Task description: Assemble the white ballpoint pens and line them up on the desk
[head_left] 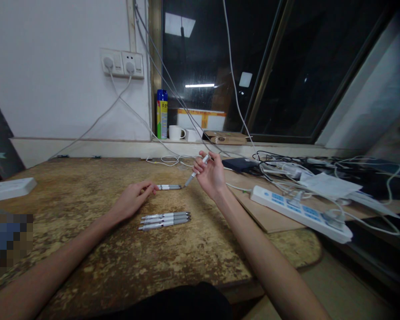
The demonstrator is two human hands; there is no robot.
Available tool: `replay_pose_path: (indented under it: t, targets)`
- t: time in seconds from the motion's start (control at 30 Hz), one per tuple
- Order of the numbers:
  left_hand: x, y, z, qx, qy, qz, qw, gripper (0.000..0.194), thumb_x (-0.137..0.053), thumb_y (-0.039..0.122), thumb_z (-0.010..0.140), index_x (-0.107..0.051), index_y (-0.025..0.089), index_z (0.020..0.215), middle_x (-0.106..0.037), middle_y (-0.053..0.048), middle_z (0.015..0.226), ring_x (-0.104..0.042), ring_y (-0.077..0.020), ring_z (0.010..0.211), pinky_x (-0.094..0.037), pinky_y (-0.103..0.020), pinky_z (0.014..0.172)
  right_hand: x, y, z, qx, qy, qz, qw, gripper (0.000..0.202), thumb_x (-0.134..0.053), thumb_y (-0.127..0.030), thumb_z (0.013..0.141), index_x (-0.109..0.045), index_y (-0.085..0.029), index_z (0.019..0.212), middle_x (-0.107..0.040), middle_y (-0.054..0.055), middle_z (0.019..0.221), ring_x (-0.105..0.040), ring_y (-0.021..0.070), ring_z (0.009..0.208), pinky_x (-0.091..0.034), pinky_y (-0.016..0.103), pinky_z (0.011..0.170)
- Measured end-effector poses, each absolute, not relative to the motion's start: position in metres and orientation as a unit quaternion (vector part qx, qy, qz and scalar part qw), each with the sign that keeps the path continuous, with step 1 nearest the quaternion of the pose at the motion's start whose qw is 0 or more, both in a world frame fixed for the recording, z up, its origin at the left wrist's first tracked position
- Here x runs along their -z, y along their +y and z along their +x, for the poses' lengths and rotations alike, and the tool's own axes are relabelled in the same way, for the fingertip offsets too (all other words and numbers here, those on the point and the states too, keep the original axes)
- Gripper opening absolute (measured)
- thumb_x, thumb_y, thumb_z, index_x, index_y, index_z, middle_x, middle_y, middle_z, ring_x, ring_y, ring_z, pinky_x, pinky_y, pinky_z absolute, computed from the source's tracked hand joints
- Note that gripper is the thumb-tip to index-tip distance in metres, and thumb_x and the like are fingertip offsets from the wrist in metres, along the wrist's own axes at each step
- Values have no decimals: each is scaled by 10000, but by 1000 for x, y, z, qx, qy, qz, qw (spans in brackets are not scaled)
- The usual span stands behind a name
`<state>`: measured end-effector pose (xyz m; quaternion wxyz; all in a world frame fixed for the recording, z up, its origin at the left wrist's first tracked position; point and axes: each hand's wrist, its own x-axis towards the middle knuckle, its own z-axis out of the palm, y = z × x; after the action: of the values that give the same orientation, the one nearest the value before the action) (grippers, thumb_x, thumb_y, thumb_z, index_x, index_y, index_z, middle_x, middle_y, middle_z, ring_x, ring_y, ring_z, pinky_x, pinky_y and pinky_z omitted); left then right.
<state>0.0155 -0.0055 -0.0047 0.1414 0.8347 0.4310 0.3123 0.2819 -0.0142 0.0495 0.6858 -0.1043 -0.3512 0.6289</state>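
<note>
My right hand (pixel 210 172) is raised a little above the table, its fingers closed around a white and grey pen (pixel 191 178) that slants down to the left. On the tabletop, my left hand (pixel 137 196) has its fingertips pressed together at the left end of a second white and grey pen (pixel 169 187), which lies flat. The lower tip of the raised pen is close to the right end of that one; whether they touch I cannot tell. Nearer to me, several similar pens (pixel 166 220) lie side by side in a group.
A worn wooden table (pixel 126 262) spans the front. To the right are a brown board (pixel 253 211), a white power strip (pixel 300 213), tangled cables and a dark flat box (pixel 240 165). A spray can (pixel 162 114) and a white mug (pixel 176 132) stand on the window ledge.
</note>
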Motion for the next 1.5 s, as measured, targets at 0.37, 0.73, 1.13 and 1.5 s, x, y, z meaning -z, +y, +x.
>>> replay_pose_path:
  t: [0.37, 0.73, 1.13, 1.5]
  targets:
    - [2, -8, 17, -316, 431, 833, 142, 432, -404, 497, 1025, -734, 225, 970, -763, -54, 953, -662, -245, 855, -461, -318, 764, -51, -15, 282, -630, -353, -107, 683, 242, -427, -334, 989, -553, -225, 813, -234, -68, 579, -250, 133, 494, -350, 210, 488]
    - [4, -8, 18, -335, 437, 817, 170, 471, -410, 550, 1031, -741, 219, 1083, -770, -51, 1008, -681, -254, 888, -475, -318, 791, -51, -15, 281, -625, -379, -85, 677, 228, -417, -290, 956, -507, -219, 759, -318, -41, 607, -315, 134, 528, -379, 222, 526]
    - [-1, -10, 23, -390, 379, 785, 297, 501, -552, 465, 986, -515, 197, 1408, -737, -73, 1030, -635, -204, 822, -470, -300, 711, -11, -3, 265, -430, -689, -328, 482, 196, -639, -299, 910, -622, -198, 1078, -714, 13, 904, -627, 134, 756, -470, 246, 666]
    - [5, 4, 18, -388, 372, 774, 336, 391, -660, 516, 908, -695, 165, 1078, -758, -80, 1018, -681, -220, 877, -494, -302, 727, -1, 3, 271, -354, -759, -423, 346, 252, -503, -334, 1008, -681, -158, 987, -712, 23, 752, -544, 122, 575, -401, 232, 561]
